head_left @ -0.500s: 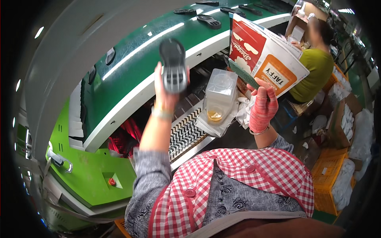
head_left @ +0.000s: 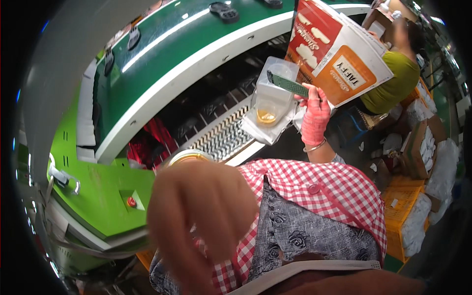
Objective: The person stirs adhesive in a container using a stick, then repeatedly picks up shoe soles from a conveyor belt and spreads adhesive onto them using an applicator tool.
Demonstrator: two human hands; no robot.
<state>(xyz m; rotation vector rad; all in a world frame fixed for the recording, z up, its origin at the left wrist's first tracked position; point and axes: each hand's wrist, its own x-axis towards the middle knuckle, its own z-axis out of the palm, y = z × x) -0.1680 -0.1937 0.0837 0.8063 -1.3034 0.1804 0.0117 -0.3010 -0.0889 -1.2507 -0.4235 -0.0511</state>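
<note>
Green strip (head_left: pixel 289 85) is up in midair, its dark end sticking out leftward in front of the clear tub (head_left: pixel 270 94). Looks light, thin and fairly stiff to me; the gridded face probably isn't slippery, and I doubt it's fragile. I'd take it by the end nearest the wearer, pretty much like now. Closest to the camera, the left hand (head_left: pixel 201 211) is one big blur: fingers seem curled, can't tell if anything's in them. Further out, the right hand (head_left: pixel 315 117) pinches that near end, fingers closed with hardly any gap. Past it are printed sheets (head_left: pixel 339 54), then soles (head_left: pixel 224 12) on the green worktop (head_left: pixel 182 46).
</note>
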